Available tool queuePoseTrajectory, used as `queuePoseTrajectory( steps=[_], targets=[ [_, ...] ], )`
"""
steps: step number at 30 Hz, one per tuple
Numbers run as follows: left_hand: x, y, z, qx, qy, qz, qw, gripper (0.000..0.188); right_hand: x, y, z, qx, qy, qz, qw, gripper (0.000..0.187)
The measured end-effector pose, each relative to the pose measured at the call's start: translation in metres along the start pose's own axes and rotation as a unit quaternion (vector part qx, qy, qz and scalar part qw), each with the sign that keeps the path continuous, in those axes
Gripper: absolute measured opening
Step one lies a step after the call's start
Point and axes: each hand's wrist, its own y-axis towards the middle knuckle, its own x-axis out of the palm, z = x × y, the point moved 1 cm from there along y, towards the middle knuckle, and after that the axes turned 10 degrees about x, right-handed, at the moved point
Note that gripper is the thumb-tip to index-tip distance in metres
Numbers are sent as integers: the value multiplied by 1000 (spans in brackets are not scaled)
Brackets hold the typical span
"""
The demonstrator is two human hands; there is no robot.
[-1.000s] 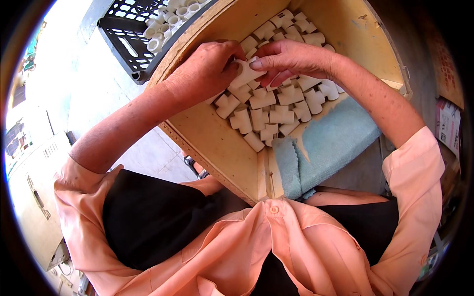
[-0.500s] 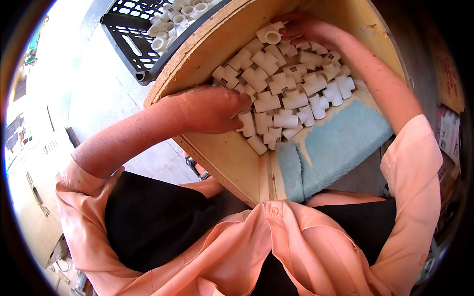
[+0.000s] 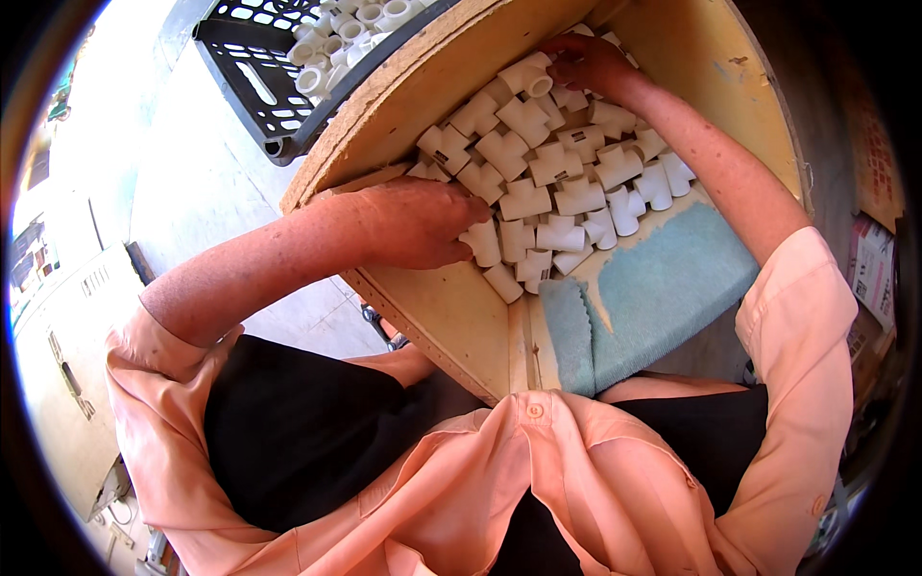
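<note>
Both hands in a wooden box full of white pipe fittings

The left hand (image 3: pixel 418 226) lies flat with its fingers pressed together, fingertips touching the near edge of the pile of white T-shaped pipe fittings (image 3: pixel 557 182) just to its right. The right hand (image 3: pixel 586 62) is at the far end of the wooden box (image 3: pixel 451 317), fingers curled, pinching one fitting (image 3: pixel 530 75). A blue cloth (image 3: pixel 663 298) sits below the pile, and a black crate (image 3: pixel 259 82) of more fittings is well off beyond the left hand.
</note>
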Motion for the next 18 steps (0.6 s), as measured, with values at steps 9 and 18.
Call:
queuePoseTrajectory(
  steps=[9,18],
  targets=[
    [-4,2,1,-16,-1,-25,1000,42,12,3,-7,29,116,-6,993,28],
    [-2,4,-1,-10,1,-20,1000,41,16,9,-3,13,106,-11,994,21]
  ],
)
